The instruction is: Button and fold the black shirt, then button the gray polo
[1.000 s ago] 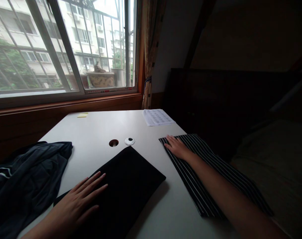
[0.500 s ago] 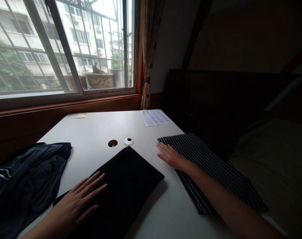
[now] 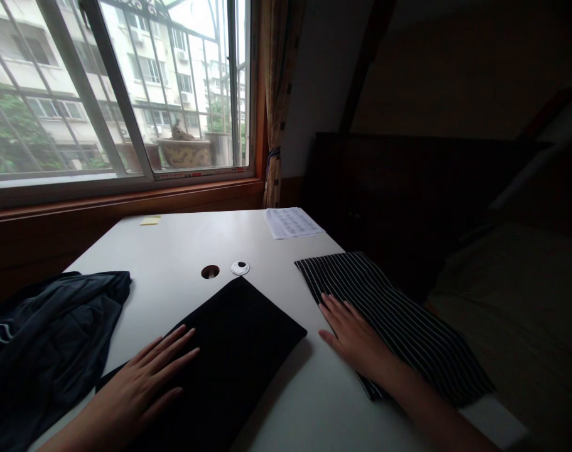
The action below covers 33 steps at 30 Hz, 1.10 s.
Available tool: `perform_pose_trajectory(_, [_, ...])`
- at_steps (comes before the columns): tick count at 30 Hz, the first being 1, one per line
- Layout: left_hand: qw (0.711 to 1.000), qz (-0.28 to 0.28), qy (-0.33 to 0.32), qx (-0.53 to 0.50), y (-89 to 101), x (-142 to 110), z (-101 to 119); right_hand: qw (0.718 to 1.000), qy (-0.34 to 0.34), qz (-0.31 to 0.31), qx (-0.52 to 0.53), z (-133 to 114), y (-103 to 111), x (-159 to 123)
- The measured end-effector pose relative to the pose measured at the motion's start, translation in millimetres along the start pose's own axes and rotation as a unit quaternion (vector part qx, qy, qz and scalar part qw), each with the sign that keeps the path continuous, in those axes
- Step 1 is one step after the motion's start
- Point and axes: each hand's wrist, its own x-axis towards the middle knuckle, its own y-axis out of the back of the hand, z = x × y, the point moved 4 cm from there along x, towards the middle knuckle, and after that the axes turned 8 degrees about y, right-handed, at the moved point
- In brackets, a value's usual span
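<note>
My left hand (image 3: 142, 373) lies flat, fingers stretched out, on a folded black cloth (image 3: 238, 351) whose corners point to the back and to the right. My right hand (image 3: 354, 339) is spread over the left edge of a black-and-white striped cloth (image 3: 384, 301), with nothing in its fingers. That striped cloth lies flat along the right side of the white table (image 3: 182, 242). At the left, a rumpled dark blue garment (image 3: 64, 333) with a white stripe covers the table's edge.
Behind the black cloth are a round hole (image 3: 210, 272) and a loose white cable cover (image 3: 240, 268). Printed papers (image 3: 292, 223) lie at the back right, a yellow note (image 3: 150, 220) at the back left. A barred window (image 3: 186, 94) and a tied curtain (image 3: 276, 107) stand behind.
My right hand has drawn back toward me and slightly right along the striped cloth's edge. My left hand stays on the black cloth. The whole view has shifted slightly.
</note>
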Motion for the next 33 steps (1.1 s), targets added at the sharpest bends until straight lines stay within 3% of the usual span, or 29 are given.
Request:
perform_pose_trajectory(5, [1.000,0.005,-0.003,-0.002,0.1,0.3,-0.2,0.998,0.012,-0.018,0.065,-20.4,-3.5,-24.0])
perform_pose_trajectory(9, [1.000,0.003,-0.006,0.011,-0.4,0.1,0.0,0.989,0.018,-0.043,0.141,-23.1,17.2,-29.0])
perform_pose_trajectory(12, [0.999,0.002,-0.014,0.038,-2.6,-0.5,-0.5,0.992,-0.018,0.010,0.127,-2.5,38.2,-25.2])
perform_pose_trajectory(15, [0.998,-0.001,-0.017,0.055,-4.3,-0.8,-1.4,0.995,-0.066,0.046,0.066,25.5,36.8,-24.9])
perform_pose_trajectory(18, [0.998,-0.001,-0.018,0.057,-4.6,-1.0,-1.7,0.994,-0.100,0.030,0.028,40.8,13.7,-30.8])
perform_pose_trajectory(21, [0.999,0.003,-0.017,0.049,-4.2,-1.0,-1.6,0.994,-0.102,0.037,0.014,39.8,-2.1,-38.0])
perform_pose_trajectory(26, [0.997,0.004,-0.022,0.068,-4.4,-1.9,-1.1,0.991,-0.103,0.007,0.086,46.4,2.4,-40.2])
perform_pose_trajectory(30, [0.997,0.002,-0.026,0.074,-6.0,-3.1,-2.1,0.983,-0.123,-0.017,0.134,83.0,6.1,-35.3])
perform_pose_trajectory(33, [0.998,0.003,-0.025,0.062,-7.0,-3.2,-3.0,0.988,-0.125,-0.043,0.081,121.8,1.0,-35.0])
